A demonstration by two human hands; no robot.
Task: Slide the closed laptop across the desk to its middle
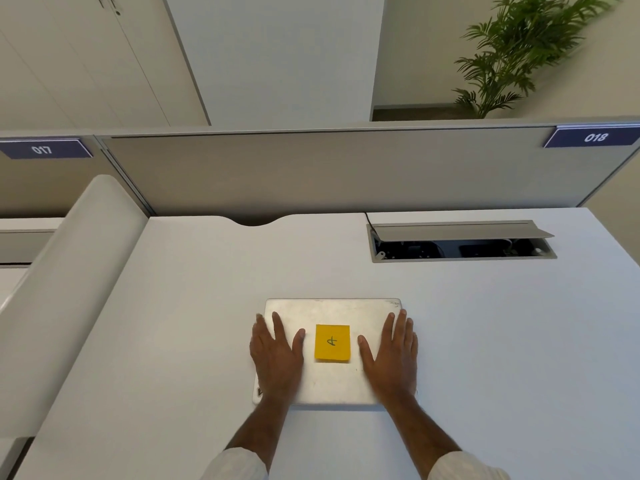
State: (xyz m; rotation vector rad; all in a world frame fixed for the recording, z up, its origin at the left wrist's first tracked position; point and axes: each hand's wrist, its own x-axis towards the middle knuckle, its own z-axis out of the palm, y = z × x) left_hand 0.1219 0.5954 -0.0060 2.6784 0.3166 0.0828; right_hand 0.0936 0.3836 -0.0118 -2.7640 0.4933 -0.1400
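A closed silver laptop lies flat on the white desk, roughly at the middle of its width and toward my side. A yellow sticky note with a handwritten mark sits at the centre of its lid. My left hand rests palm down on the lid's left part, its outer fingers over the left edge. On the right part of the lid my right hand lies flat the same way, fingers spread, reaching the right edge. Both hands press on the lid rather than curl around it.
An open cable hatch with a raised grey flap is cut into the desk at the back right. A grey partition runs along the back edge, labelled 017 and 018. A rounded white divider borders the desk's left side.
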